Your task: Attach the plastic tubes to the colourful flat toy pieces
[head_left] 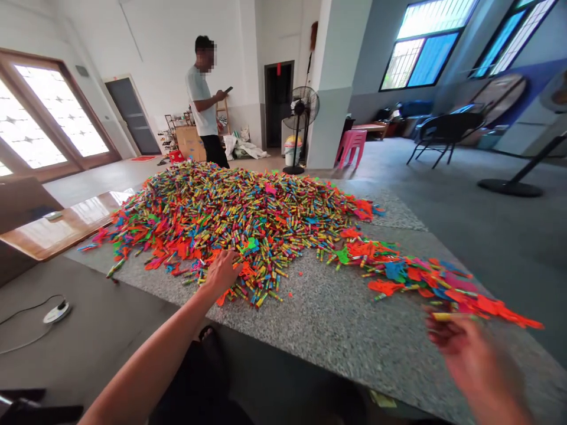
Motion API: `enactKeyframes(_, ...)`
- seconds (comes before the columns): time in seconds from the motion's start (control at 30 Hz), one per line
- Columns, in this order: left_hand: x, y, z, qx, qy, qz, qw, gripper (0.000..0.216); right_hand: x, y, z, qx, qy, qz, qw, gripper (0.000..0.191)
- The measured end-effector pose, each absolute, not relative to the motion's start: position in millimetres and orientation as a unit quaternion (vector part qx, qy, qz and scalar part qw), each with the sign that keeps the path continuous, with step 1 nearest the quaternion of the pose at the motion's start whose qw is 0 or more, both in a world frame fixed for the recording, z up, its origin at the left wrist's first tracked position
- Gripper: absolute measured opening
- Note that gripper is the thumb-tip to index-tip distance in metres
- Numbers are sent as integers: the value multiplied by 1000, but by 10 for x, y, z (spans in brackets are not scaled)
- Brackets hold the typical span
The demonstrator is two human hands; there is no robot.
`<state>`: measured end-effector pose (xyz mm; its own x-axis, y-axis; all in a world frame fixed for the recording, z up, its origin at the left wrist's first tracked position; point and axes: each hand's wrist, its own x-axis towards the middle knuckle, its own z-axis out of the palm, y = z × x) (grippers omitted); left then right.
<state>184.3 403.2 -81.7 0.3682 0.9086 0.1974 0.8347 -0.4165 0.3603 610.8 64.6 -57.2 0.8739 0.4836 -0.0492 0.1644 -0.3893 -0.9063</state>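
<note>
A large heap of small printed tubes [248, 206] in yellow, red, blue and green is spread over a speckled grey stone slab [319, 319]. Flat bright orange, green, blue and pink pieces are mixed in. My left hand [224, 273] rests at the near edge of the heap, fingers reaching apart over orange pieces [245, 270]; its fingertips are partly lost among them. At the right, my right hand [465, 345], blurred by motion, pinches a small yellow tube [443, 317] between thumb and fingers. Just beyond it lies a strip of orange, blue and pink pieces [411, 274].
A person [206, 106] stands behind the heap holding a phone. A black standing fan [299, 112], pink stools [352, 146] and a black chair [447, 130] are farther back. On the left are a glossy wooden board [66, 227] and a white power strip [56, 312] on the floor.
</note>
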Motion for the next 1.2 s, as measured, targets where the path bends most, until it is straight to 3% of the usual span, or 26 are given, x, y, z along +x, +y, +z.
enactKeyframes(0.1,1909,4051,-830,796,569,182,98,36,5743,681,-743,-734,-179,294,585,35)
enactKeyframes(0.2,2087,4162,-833,780,588,191,101,40,5124,804,-1022,-733,-242,364,521,38)
enactKeyframes(0.3,2252,4292,-823,783,591,168,100,48,4684,905,-1224,-748,-303,373,458,39)
enactKeyframes(0.4,2326,4383,-796,794,578,164,91,36,4569,926,-1300,-762,-340,340,434,39)
enactKeyframes(0.67,2322,4427,-763,776,557,250,160,12,4704,840,-1340,-734,-262,399,484,30)
enactKeyframes(0.8,2389,4364,-649,718,582,318,212,12,4629,894,-1242,-713,-280,408,497,25)
enactKeyframes(0.87,2430,4248,-556,682,558,376,287,14,4591,933,-1122,-692,-297,410,515,24)
enactKeyframes(0.97,2484,3893,-433,622,460,390,499,18,4548,1006,-844,-644,-305,415,566,27)
enactKeyframes(1.07,2513,3384,-358,578,368,307,661,29,4490,1114,-523,-591,-306,418,618,33)
enactKeyframes(1.2,2526,2791,-294,578,297,177,739,25,4374,1296,-278,-534,-314,433,655,34)
